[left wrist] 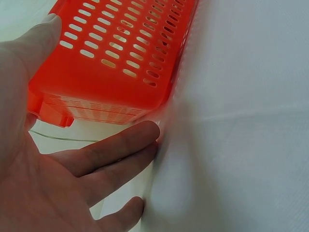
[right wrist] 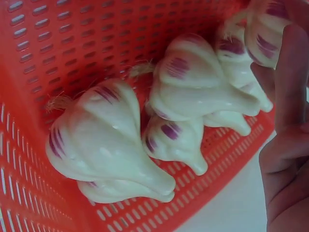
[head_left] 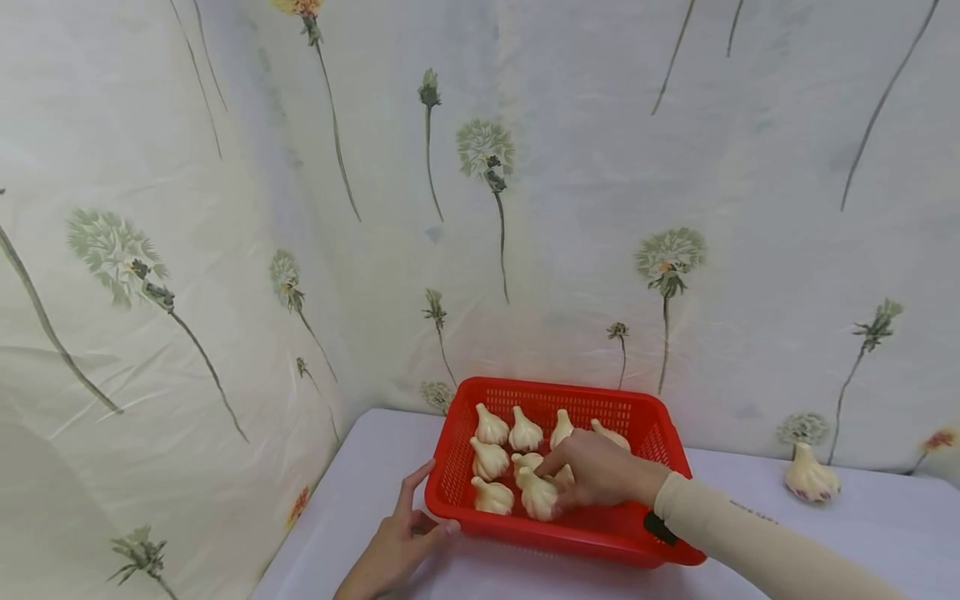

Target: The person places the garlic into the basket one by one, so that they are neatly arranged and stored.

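A red slotted plastic basket [head_left: 570,389] stands on a white table and holds several pale garlic bulbs [head_left: 525,433] with purple streaks. My right hand [head_left: 558,479] is inside the basket, its fingers curled over a bulb [head_left: 564,477] in the front cluster. In the right wrist view the curled fingers [right wrist: 287,145] lie against a bulb [right wrist: 265,29] at the top right, with other bulbs [right wrist: 106,140] heaped on the basket floor [right wrist: 58,43]. My left hand [head_left: 420,517] rests at the basket's front left corner, fingers straight. Its thumb [left wrist: 34,53] lies on the basket wall [left wrist: 120,58].
One more garlic bulb [head_left: 810,477] stands alone on the table at the far right, by the wall. A pale sheet printed with dandelions [head_left: 487,158] hangs behind and to the left. Bare white tabletop [head_left: 885,525] lies around the basket.
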`<action>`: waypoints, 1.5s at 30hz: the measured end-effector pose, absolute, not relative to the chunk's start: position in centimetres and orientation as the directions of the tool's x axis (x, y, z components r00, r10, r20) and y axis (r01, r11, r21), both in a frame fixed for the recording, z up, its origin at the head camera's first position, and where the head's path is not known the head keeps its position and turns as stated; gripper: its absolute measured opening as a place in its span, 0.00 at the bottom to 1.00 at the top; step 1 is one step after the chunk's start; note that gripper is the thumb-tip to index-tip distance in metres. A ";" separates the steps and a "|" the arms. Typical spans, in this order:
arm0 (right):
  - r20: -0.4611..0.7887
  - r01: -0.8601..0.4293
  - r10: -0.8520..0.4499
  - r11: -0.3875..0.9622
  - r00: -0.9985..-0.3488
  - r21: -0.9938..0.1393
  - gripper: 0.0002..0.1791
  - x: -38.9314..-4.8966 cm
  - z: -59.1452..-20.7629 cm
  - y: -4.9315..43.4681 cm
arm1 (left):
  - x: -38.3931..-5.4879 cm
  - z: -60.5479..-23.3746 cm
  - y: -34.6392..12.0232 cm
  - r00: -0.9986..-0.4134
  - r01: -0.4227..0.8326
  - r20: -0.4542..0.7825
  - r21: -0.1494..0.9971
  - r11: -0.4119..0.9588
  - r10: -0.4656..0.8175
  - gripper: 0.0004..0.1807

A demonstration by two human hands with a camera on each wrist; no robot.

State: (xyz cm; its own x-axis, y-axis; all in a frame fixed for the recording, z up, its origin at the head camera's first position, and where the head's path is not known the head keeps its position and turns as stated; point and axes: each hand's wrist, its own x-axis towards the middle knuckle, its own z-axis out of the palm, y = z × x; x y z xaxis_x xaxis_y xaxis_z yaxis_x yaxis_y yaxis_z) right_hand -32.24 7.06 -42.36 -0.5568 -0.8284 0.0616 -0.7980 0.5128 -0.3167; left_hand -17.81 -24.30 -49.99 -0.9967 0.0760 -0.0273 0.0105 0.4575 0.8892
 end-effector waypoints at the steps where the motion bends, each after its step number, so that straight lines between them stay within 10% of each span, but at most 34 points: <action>1: 0.057 -0.795 -0.829 0.512 -0.557 -0.325 0.24 -32.3 -42.6 7.0 | -17.9 -50.0 -24.3 -0.997 0.007 -0.030 0.889 0.458 0.074 0.50; 45: -0.009 -0.852 -0.892 0.434 -0.451 -0.292 0.11 -32.4 -44.5 6.0 | -17.9 -50.0 -22.0 -0.994 -0.071 0.009 0.699 0.711 -0.109 0.53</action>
State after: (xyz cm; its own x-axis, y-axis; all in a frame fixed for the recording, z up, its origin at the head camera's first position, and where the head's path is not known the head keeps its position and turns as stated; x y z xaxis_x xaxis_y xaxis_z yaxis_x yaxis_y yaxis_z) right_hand -32.39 5.98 -44.55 -0.4512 -0.8924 -0.0086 -0.8525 0.4339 -0.2917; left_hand -17.91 -22.03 -50.00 -0.9940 -0.1088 0.0095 -0.0712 0.7114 0.6991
